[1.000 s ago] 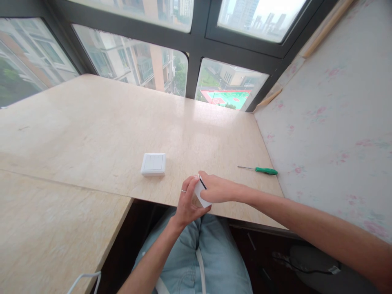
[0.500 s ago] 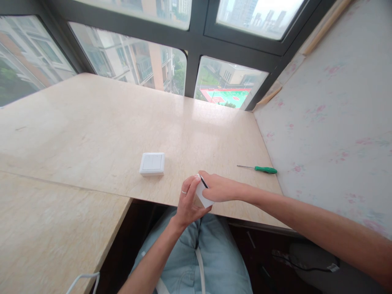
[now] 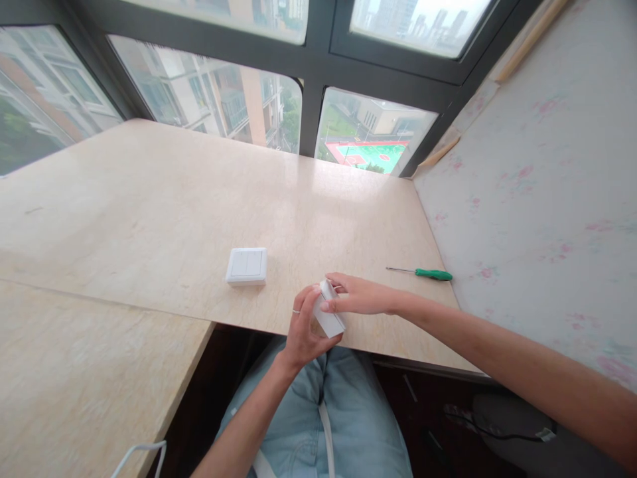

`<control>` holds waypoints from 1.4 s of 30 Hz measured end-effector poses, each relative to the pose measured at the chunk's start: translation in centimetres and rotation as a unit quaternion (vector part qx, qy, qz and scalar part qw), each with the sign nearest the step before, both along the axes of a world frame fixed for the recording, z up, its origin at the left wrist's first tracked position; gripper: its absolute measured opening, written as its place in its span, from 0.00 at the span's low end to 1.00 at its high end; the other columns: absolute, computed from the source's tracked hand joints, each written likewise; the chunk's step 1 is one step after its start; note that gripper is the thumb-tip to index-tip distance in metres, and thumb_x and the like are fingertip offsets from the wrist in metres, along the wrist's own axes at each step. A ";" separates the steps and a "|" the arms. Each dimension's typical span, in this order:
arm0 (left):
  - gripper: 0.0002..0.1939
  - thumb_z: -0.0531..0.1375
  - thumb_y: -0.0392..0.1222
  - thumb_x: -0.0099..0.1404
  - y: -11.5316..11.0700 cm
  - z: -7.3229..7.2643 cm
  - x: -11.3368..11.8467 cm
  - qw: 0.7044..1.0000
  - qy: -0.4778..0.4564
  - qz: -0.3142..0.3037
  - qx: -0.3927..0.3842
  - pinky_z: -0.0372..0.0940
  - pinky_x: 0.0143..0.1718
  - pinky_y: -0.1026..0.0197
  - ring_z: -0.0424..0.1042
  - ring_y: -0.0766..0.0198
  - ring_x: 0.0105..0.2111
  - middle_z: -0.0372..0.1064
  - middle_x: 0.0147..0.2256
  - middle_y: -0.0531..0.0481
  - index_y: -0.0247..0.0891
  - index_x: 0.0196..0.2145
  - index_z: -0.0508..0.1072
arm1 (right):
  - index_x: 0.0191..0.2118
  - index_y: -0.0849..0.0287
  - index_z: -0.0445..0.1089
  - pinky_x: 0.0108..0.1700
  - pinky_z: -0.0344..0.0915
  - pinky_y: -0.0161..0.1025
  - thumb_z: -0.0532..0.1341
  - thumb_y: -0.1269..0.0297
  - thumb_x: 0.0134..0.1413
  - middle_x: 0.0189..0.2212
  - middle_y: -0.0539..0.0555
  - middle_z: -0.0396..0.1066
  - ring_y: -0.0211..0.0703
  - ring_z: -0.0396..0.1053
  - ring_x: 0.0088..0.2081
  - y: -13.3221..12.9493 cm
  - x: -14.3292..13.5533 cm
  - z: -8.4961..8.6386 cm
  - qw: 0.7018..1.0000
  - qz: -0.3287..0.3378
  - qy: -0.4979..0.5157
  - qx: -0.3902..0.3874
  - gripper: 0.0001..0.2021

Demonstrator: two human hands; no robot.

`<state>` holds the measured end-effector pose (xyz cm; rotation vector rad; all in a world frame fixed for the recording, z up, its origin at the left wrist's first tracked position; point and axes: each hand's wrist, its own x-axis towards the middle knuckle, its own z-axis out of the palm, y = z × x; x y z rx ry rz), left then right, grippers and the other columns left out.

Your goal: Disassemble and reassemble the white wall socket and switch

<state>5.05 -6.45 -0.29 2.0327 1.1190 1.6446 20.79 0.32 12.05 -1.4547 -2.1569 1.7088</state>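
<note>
A white boxy plastic piece (image 3: 330, 322), squarish and much like a wall switch housing, is held on edge between both hands just above the near edge of the counter. My left hand (image 3: 300, 335), with a ring on one finger, is wrapped round its left side and bottom corner. From the right, my right hand (image 3: 361, 295) grips its upper part, thumb on the near face and fingers behind. Their grip covers much of the piece. Left of the hands, a white wall switch (image 3: 247, 265) with a rocker panel lies face up on the counter.
A screwdriver (image 3: 432, 273) with a green handle lies on the pale stone counter (image 3: 164, 212), near the papered wall (image 3: 537, 186). Dark-framed windows stand behind. A white cable (image 3: 142, 447) hangs over the left counter's edge. My legs are below.
My right thumb has shifted onto the near face of the white piece, and the fingers have opened out behind it. The dark gap along its top edge no longer shows. My left hand stays put.
</note>
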 end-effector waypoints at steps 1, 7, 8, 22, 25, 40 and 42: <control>0.47 0.68 0.39 0.54 0.0 0.0 0.0 1.000 -0.004 -0.005 -0.003 0.68 0.55 0.41 0.65 0.46 0.57 0.60 0.57 0.36 0.42 0.67 0.52 | 0.49 0.59 0.68 0.46 0.68 0.43 0.66 0.52 0.55 0.45 0.57 0.72 0.50 0.69 0.47 -0.3 0.1 -0.6 0.999 -0.009 0.003 0.032 0.21; 0.47 0.67 0.36 0.52 -0.1 -0.4 -0.2 0.996 -0.040 -0.060 -0.044 0.66 0.57 0.40 0.62 0.46 0.59 0.57 0.58 0.37 0.43 0.65 0.51 | 0.56 0.56 0.69 0.52 0.68 0.48 0.68 0.52 0.54 0.57 0.62 0.64 0.55 0.62 0.60 -1.4 0.8 -2.5 0.987 -0.028 0.057 0.151 0.25; 0.47 0.67 0.36 0.52 -0.1 -0.5 -0.1 0.995 -0.051 -0.069 -0.057 0.66 0.57 0.39 0.61 0.46 0.60 0.56 0.58 0.37 0.43 0.65 0.51 | 0.55 0.55 0.70 0.53 0.68 0.49 0.68 0.53 0.55 0.58 0.62 0.63 0.55 0.61 0.61 -1.4 0.9 -2.6 0.985 -0.027 0.060 0.160 0.24; 0.47 0.73 0.49 0.50 0.0 0.1 -0.8 0.955 -0.093 -0.096 -0.266 0.60 0.61 0.40 0.63 0.45 0.59 0.59 0.59 0.39 0.43 0.61 0.54 | 0.57 0.59 0.63 0.59 0.63 0.55 0.75 0.54 0.41 0.54 0.63 0.66 0.57 0.63 0.57 -1.5 1.0 -1.7 0.950 0.116 0.022 0.290 0.38; 0.48 0.73 0.53 0.50 0.3 0.3 -1.0 0.948 -0.092 -0.106 -0.287 0.60 0.61 0.40 0.63 0.45 0.59 0.59 0.59 0.39 0.43 0.61 0.54 | 0.57 0.61 0.62 0.59 0.62 0.57 0.75 0.50 0.40 0.54 0.65 0.65 0.60 0.61 0.58 -1.0 1.1 -1.8 0.944 0.140 -0.002 0.300 0.40; 0.63 0.73 0.53 0.53 0.4 -0.9 -1.5 0.924 -0.097 -0.167 -0.329 0.53 0.66 0.35 0.54 0.40 0.67 0.47 0.68 0.35 0.47 0.71 0.35 | 0.58 0.58 0.65 0.56 0.63 0.55 0.75 0.51 0.42 0.52 0.64 0.66 0.58 0.63 0.54 0.6 0.7 -1.9 0.936 0.196 0.012 0.293 0.38; 0.62 0.73 0.52 0.52 0.4 -0.7 -1.6 0.925 -0.081 -0.161 -0.334 0.52 0.67 0.34 0.53 0.40 0.68 0.47 0.69 0.36 0.47 0.71 0.38 | 0.57 0.60 0.66 0.55 0.65 0.54 0.75 0.50 0.41 0.51 0.64 0.66 0.58 0.65 0.52 0.5 0.9 -1.8 0.936 0.188 0.006 0.297 0.38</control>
